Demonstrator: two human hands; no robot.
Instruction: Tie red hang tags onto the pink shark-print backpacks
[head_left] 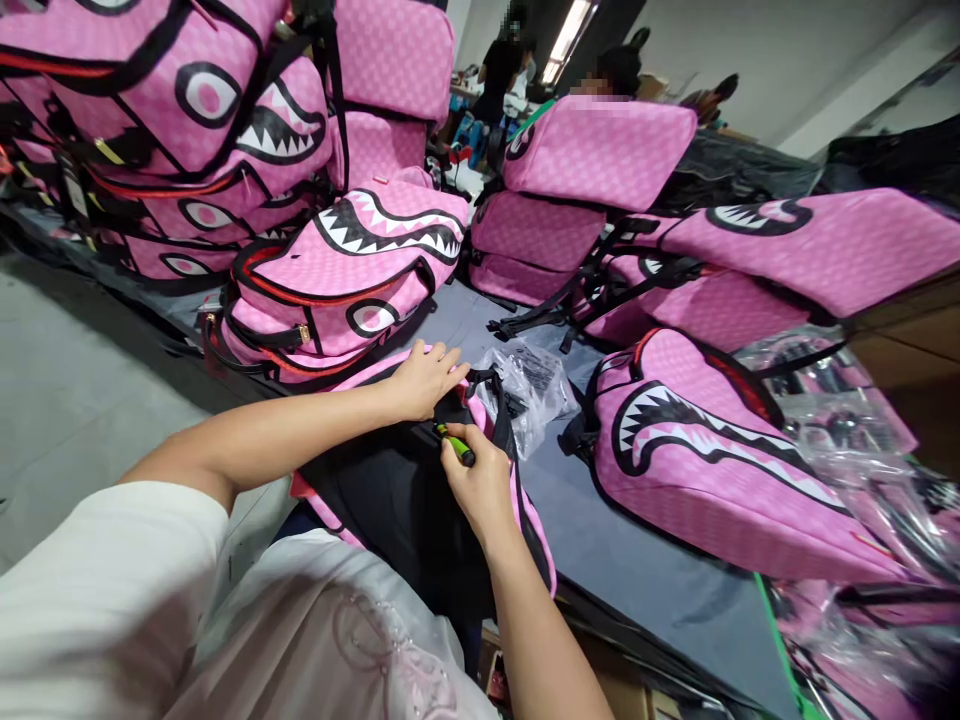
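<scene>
A black and pink bag (390,490) lies in front of me at the table's near edge, its black side up. My right hand (480,475) is closed around a small green and black tool (459,447), whose dark tip points at the black fabric near the bag's upper edge. Across that upper edge rests my left hand (426,382), fingers spread and pointing right, just above the tool. Its palm side is hidden. Beside the bag, to the right, sits a clear plastic bag (529,390) with dark items inside.
Pink shark-mouth backpacks stand in a stack (202,150) at the left. Another backpack (360,280) lies just beyond my left hand, and one (712,460) lies at the right on the grey table (637,560). People (499,75) are in the background.
</scene>
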